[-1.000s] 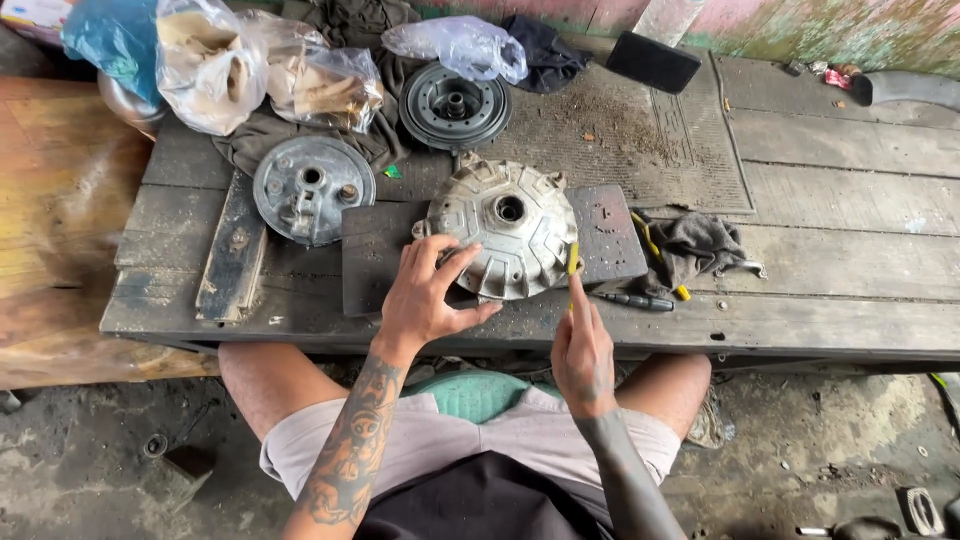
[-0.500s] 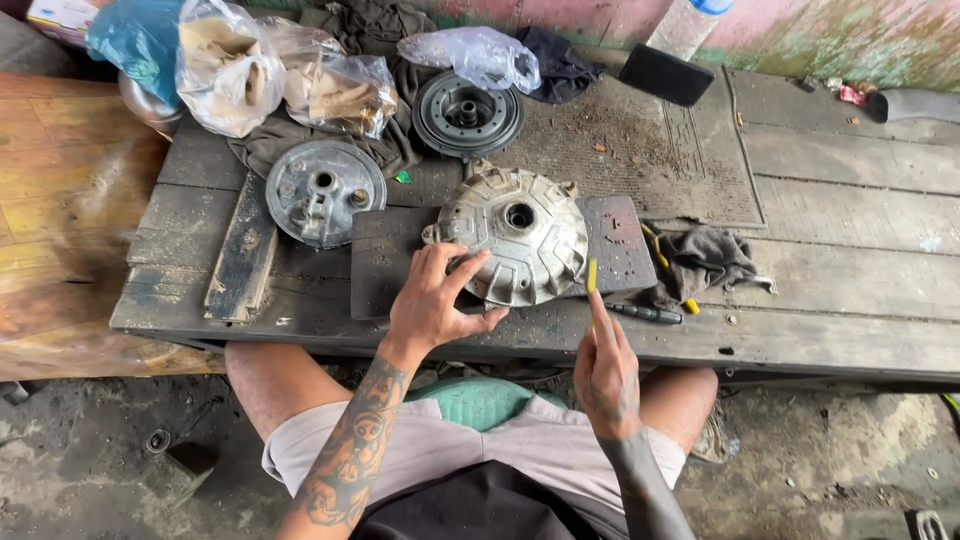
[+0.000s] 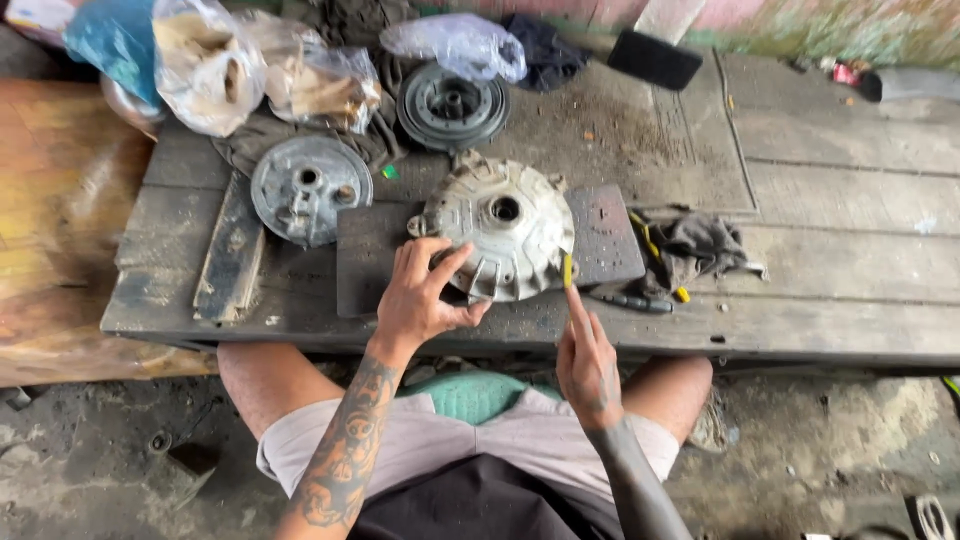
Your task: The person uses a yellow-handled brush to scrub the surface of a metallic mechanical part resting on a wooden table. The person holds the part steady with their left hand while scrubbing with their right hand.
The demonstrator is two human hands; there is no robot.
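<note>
Three round metal parts lie on the weathered plank surface (image 3: 850,250): a pale grey brake drum cover (image 3: 505,240) on a dark flat slab (image 3: 365,255) near the front edge, a smaller silver disc plate (image 3: 308,188) to its left, and a dark ribbed hub (image 3: 452,105) behind it. Two clear plastic bags (image 3: 210,60) with brownish contents sit at the back left, a third clear bag (image 3: 455,45) lies further right, and a grey rag (image 3: 695,240) is bunched to the right of the slab.

The left hand (image 3: 420,295) reaches forward, fingers spread and curled over the near rim of the brake drum cover, gripping it. The right hand (image 3: 588,360) is raised just in front of the surface, closed around a slim yellow-handled tool (image 3: 568,270) that points up at the cover's right edge; whether the tip touches the metal I can't quite make out. The cover is domed, cast and dull, with ribs and a centre hole. The wood is grey, cracked and gritty.
</note>
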